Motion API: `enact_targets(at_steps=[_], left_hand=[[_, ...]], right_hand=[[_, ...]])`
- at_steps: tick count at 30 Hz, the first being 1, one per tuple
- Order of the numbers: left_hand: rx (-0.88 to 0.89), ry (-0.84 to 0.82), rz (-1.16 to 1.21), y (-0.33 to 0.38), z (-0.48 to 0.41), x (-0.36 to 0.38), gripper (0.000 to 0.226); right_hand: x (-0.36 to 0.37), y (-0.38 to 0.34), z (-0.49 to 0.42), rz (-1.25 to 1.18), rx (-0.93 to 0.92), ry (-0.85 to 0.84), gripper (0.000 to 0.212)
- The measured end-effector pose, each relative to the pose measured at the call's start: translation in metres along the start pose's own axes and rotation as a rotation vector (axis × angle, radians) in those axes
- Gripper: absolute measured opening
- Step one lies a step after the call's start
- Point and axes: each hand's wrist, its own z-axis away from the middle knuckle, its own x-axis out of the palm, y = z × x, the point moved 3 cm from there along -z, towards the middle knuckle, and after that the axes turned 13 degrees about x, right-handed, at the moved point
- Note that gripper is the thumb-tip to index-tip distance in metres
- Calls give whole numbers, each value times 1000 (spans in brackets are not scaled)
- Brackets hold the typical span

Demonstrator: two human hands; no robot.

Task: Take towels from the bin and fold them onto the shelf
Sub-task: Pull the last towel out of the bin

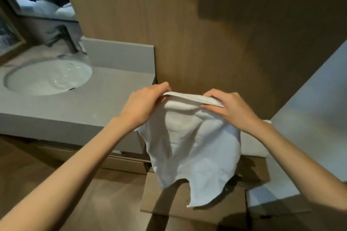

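The left hand (144, 105) and right hand (232, 108) were bare. The left forearm (75, 165) and right forearm (300, 159) were bare too, long and slim, as far as could be seen.

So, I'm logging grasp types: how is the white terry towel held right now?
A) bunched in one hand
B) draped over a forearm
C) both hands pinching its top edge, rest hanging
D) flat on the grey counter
C: the left hand and right hand each pinch the top edge of the white terry towel, which hangs loose below them.
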Motion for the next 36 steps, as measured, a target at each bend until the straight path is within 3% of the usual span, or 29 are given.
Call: enact_targets(at_steps=[4, 8, 12, 18, 22, 26, 32, 36], left_hand=[[-3, 55, -109, 21, -7, -66, 29], [2, 156, -133, 27, 4, -96, 17], [-17, 281, 55, 27, 21, -113, 11], [-71, 304, 325, 8, 40, -137, 46], [-119, 353, 421, -20, 54, -149, 22], [-153, 399, 373, -68, 77, -160, 7], [-216, 426, 199, -158, 109, -192, 5], [-198, 470, 115, -206, 113, -229, 7]], right_hand=[[-54, -42, 3, 30, -72, 72, 34], [-76, -64, 16, 61, -124, 93, 40], [-83, -80, 28, 185, -164, 124, 39], [-74, -98, 30, 324, -237, 138, 25], [-54, -106, 19, 369, -180, 115, 29], [-31, -111, -1, 429, -73, 159, 29], [13, -150, -31, 165, 12, 222, 19], [35, -190, -56, -40, 55, 350, 17]])
